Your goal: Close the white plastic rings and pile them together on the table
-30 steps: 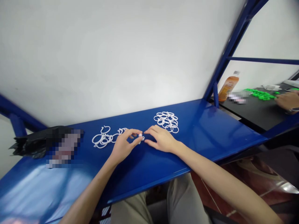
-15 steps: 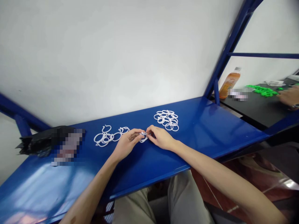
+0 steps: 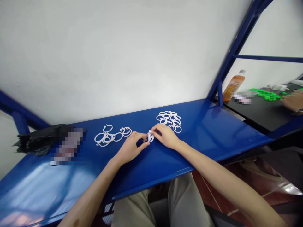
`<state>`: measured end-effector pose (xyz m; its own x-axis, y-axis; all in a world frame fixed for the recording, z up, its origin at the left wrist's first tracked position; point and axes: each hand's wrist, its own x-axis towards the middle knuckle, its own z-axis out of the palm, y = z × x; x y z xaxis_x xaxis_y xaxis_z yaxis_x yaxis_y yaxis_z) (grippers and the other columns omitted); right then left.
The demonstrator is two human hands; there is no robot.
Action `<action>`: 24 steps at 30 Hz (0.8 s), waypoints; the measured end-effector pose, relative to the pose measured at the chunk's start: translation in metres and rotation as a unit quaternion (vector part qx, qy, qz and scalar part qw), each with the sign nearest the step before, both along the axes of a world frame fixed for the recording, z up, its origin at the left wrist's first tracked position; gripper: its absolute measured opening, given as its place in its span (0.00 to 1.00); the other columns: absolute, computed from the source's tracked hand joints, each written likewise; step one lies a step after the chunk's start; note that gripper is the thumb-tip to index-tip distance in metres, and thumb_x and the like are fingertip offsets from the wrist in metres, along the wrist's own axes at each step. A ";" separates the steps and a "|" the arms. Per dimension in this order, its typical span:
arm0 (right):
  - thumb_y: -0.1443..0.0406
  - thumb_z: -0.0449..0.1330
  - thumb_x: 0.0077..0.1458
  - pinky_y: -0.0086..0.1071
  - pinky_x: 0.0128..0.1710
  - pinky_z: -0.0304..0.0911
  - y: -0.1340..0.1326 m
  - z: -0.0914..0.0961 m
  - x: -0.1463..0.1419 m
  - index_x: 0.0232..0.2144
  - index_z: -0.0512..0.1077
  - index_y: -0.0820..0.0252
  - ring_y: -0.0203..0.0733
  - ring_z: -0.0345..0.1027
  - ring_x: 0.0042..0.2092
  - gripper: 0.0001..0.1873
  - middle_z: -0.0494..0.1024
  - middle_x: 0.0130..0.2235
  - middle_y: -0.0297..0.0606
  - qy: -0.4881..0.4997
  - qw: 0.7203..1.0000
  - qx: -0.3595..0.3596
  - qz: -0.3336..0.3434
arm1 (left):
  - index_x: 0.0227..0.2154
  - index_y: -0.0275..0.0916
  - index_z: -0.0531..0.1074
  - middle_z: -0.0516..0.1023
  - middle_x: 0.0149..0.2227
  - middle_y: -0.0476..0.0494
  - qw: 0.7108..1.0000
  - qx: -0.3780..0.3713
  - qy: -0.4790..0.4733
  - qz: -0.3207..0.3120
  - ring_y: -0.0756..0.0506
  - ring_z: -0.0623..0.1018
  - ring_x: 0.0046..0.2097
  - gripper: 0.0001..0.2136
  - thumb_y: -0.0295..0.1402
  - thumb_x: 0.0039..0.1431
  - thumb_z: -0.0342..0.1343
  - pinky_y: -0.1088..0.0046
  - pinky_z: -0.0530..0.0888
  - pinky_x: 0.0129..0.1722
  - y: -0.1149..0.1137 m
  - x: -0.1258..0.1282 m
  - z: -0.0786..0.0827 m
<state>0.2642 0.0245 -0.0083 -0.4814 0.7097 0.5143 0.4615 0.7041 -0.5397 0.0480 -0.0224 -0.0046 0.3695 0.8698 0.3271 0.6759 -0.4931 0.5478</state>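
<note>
Between my two hands is a small white plastic ring (image 3: 151,136), seen partly edge-on; whether it is one ring or two together I cannot tell. The thumb and fingers of my right hand (image 3: 163,135) pinch its upper right side. My left hand (image 3: 132,146) is at its left, thumb and index finger parted with blue table showing between them, tips close to the ring. Left of my left hand lie several loose white rings (image 3: 118,136), some with a gap and small knobbed ends. A pile of similar white rings (image 3: 166,120) lies beyond my right hand, partly overlapping.
The blue table (image 3: 189,157) meets a white wall at the back. A black plastic bag (image 3: 40,138) and a blurred-out item (image 3: 68,146) lie at the left. On a dark table to the right are an orange drink bottle (image 3: 234,85), green pieces (image 3: 267,94) and another person's hand (image 3: 293,101).
The white ring has shifted slightly right and turned more edge-on. My left thumb and index finger have spread apart, while my right hand has kept its pinch.
</note>
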 end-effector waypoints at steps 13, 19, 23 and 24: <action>0.66 0.59 0.62 0.30 0.35 0.64 0.002 0.001 0.005 0.39 0.71 0.58 0.37 0.71 0.33 0.02 0.79 0.34 0.34 0.009 0.998 -0.057 -0.027 | 0.38 0.42 0.77 0.81 0.37 0.44 0.990 0.095 0.054 0.087 0.42 0.74 0.43 0.11 0.39 0.66 0.50 0.59 0.68 0.50 0.001 -0.002 0.006; 0.65 0.58 0.64 0.28 0.34 0.63 -0.005 0.000 0.001 0.36 0.71 0.58 0.36 0.71 0.34 0.03 0.77 0.34 0.34 -0.026 0.999 -0.020 0.020 | 0.33 0.43 0.77 0.81 0.33 0.46 0.996 0.062 0.009 0.069 0.43 0.73 0.39 0.13 0.41 0.66 0.51 0.62 0.70 0.45 -0.002 0.008 0.008; 0.66 0.56 0.65 0.30 0.37 0.64 -0.009 -0.004 -0.003 0.35 0.71 0.58 0.39 0.70 0.36 0.06 0.76 0.34 0.37 -0.047 0.996 0.050 0.054 | 0.32 0.43 0.77 0.80 0.32 0.46 0.997 0.038 -0.009 0.067 0.43 0.74 0.39 0.12 0.40 0.65 0.52 0.64 0.71 0.43 -0.002 0.007 0.005; 0.66 0.56 0.66 0.31 0.37 0.64 -0.009 -0.005 -0.004 0.34 0.70 0.58 0.39 0.69 0.36 0.07 0.76 0.34 0.37 -0.051 0.995 0.066 0.061 | 0.32 0.43 0.77 0.80 0.32 0.46 0.997 0.034 -0.012 0.070 0.43 0.74 0.39 0.11 0.39 0.65 0.52 0.65 0.71 0.42 -0.002 0.006 0.004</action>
